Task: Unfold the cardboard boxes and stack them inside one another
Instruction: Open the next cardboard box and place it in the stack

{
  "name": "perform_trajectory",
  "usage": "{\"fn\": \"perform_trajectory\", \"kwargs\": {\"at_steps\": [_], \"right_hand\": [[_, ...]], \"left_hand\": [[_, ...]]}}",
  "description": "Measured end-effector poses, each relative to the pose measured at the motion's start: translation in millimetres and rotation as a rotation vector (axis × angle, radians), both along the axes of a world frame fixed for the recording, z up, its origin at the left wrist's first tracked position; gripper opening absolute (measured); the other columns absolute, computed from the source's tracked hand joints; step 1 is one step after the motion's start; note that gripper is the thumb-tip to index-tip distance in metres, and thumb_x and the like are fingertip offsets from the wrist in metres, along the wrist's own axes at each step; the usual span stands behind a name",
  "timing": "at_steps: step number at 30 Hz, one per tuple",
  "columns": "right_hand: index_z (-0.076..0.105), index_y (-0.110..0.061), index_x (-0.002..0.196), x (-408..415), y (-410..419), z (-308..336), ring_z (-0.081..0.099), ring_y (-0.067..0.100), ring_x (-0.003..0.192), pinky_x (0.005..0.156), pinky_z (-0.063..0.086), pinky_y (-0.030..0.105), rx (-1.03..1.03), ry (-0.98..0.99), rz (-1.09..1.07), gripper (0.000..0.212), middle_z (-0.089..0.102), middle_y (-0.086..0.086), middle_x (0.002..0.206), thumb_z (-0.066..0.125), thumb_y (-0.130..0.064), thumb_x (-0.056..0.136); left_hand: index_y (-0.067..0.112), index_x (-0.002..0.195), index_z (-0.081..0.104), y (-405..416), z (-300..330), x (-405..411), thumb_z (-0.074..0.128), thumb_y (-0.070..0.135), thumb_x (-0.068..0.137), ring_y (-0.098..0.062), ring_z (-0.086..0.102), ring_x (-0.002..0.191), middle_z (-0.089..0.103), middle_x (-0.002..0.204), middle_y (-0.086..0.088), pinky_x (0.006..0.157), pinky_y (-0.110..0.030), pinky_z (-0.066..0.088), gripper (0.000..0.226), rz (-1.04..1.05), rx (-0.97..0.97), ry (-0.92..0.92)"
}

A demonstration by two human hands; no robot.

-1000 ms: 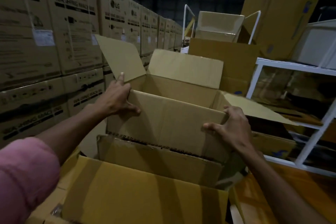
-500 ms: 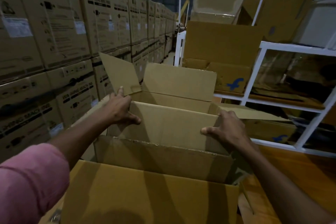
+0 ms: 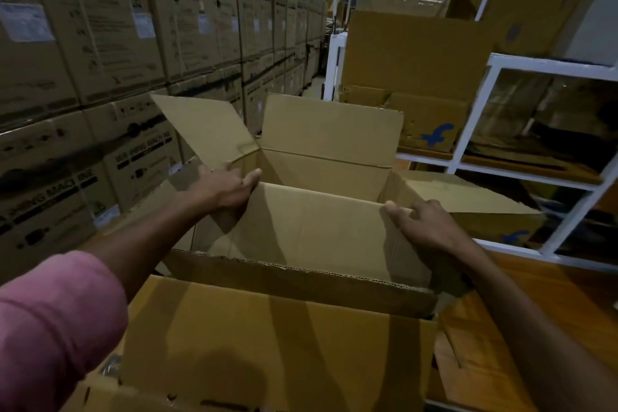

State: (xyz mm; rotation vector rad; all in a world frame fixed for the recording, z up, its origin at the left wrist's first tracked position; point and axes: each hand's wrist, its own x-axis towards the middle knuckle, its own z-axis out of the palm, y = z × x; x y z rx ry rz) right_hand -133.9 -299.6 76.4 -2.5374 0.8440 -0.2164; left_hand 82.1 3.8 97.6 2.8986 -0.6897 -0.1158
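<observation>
Left hand (image 3: 222,189) and right hand (image 3: 423,226) grasp inner box (image 3: 317,231) near wall; outer box (image 3: 267,341) directly beneath (flaps open), nearer.

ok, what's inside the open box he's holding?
Nothing visible inside the open box: bare far and side walls show. Its floor is hidden behind the near wall, which the left hand and right hand grip at its top corners.
</observation>
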Motion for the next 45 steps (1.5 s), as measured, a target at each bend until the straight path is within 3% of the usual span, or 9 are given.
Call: {"fn": "perform_trajectory", "kwargs": {"at_steps": [5, 9, 17, 21, 26, 29, 33, 38, 45], "right_hand": [[0.069, -0.016, 0.099, 6.9, 2.5, 9.8, 0.065, 0.024, 0.082, 0.079, 0.060, 0.049, 0.007, -0.134, -0.053, 0.067, 0.066, 0.006, 0.093, 0.039, -0.076, 0.093], [0.069, -0.016, 0.110, 10.6, 3.4, 2.9, 0.062, 0.033, 0.097, 0.086, 0.056, 0.053, -0.063, -0.069, -0.090, 0.083, 0.064, 0.008, 0.111, 0.031, -0.085, 0.085], [0.065, -0.014, 0.097, 10.4, 3.0, -13.1, 0.063, 0.031, 0.090, 0.085, 0.056, 0.045, -0.041, 0.172, -0.031, 0.050, 0.067, 0.010, 0.103, 0.050, -0.062, 0.092], [0.066, -0.014, 0.109, 7.1, 6.2, -26.6, 0.063, 0.028, 0.099, 0.088, 0.053, 0.040, -0.057, 0.363, 0.080, 0.054, 0.066, 0.010, 0.113, 0.051, -0.063, 0.094], [0.061, -0.013, 0.131, 4.8, 9.9, -33.6, 0.058, 0.030, 0.119, 0.098, 0.049, 0.040, -0.064, 0.561, 0.178, 0.069, 0.061, 0.012, 0.134, 0.045, -0.069, 0.096], [0.065, -0.017, 0.125, 5.0, 9.9, -34.6, 0.061, 0.028, 0.112, 0.096, 0.051, 0.044, -0.122, 0.541, 0.191, 0.063, 0.066, 0.007, 0.123, 0.046, -0.069, 0.095], [0.063, -0.016, 0.106, 9.5, 11.0, -8.7, 0.062, 0.020, 0.095, 0.082, 0.051, 0.036, -0.220, 0.495, 0.289, 0.043, 0.063, -0.002, 0.100, 0.051, -0.057, 0.099], [0.067, -0.020, 0.107, 3.2, 23.2, 20.4, 0.068, 0.015, 0.099, 0.083, 0.058, 0.035, 0.116, 0.397, 0.381, 0.052, 0.070, -0.004, 0.106, 0.039, -0.063, 0.101], [0.067, -0.016, 0.122, -0.9, 39.3, 21.5, 0.068, 0.008, 0.100, 0.086, 0.058, 0.033, 0.216, 0.381, 0.495, 0.073, 0.072, 0.000, 0.117, 0.037, -0.073, 0.089]], "left_hand": [[0.008, 0.127, 0.065, -3.5, 0.9, 11.4, 0.015, 0.058, 0.107, -0.035, 0.053, 0.123, 0.060, 0.133, -0.021, 0.113, -0.052, 0.030, 0.074, 0.069, -0.071, 0.032], [0.007, 0.122, 0.065, -2.5, -10.9, 13.9, 0.018, 0.061, 0.105, -0.027, 0.053, 0.096, 0.059, 0.104, -0.014, 0.105, -0.048, 0.045, 0.074, 0.092, -0.032, 0.078], [0.010, 0.127, 0.067, 17.3, -48.3, 10.6, 0.038, 0.074, 0.094, -0.030, 0.065, 0.107, 0.066, 0.121, -0.012, 0.087, -0.040, 0.054, 0.078, 0.124, 0.151, 0.253], [0.013, 0.139, 0.060, 17.0, -58.5, -5.8, 0.036, 0.070, 0.099, -0.032, 0.057, 0.127, 0.057, 0.143, -0.012, 0.101, -0.041, 0.047, 0.074, 0.101, 0.302, 0.295], [0.011, 0.134, 0.062, 18.8, -39.0, -9.0, 0.040, 0.072, 0.097, -0.031, 0.060, 0.116, 0.061, 0.131, -0.010, 0.103, -0.045, 0.048, 0.074, 0.042, 0.408, 0.287], [0.011, 0.134, 0.062, 17.9, -25.2, -15.5, 0.046, 0.066, 0.099, -0.030, 0.059, 0.116, 0.061, 0.126, -0.007, 0.103, -0.045, 0.048, 0.067, 0.006, 0.426, 0.216], [0.015, 0.131, 0.064, 12.9, -12.4, -23.8, 0.051, 0.058, 0.100, -0.025, 0.060, 0.103, 0.065, 0.109, -0.001, 0.099, -0.043, 0.050, 0.055, -0.069, 0.318, 0.136], [0.010, 0.124, 0.066, 0.0, -0.5, -38.6, 0.042, 0.053, 0.106, -0.026, 0.062, 0.104, 0.066, 0.111, -0.009, 0.097, -0.042, 0.050, 0.053, -0.164, 0.133, 0.061], [0.015, 0.118, 0.068, -9.1, 0.9, -54.7, 0.038, 0.063, 0.102, -0.013, 0.069, 0.092, 0.072, 0.105, 0.001, 0.092, -0.039, 0.056, 0.059, -0.363, -0.028, 0.294]]}}
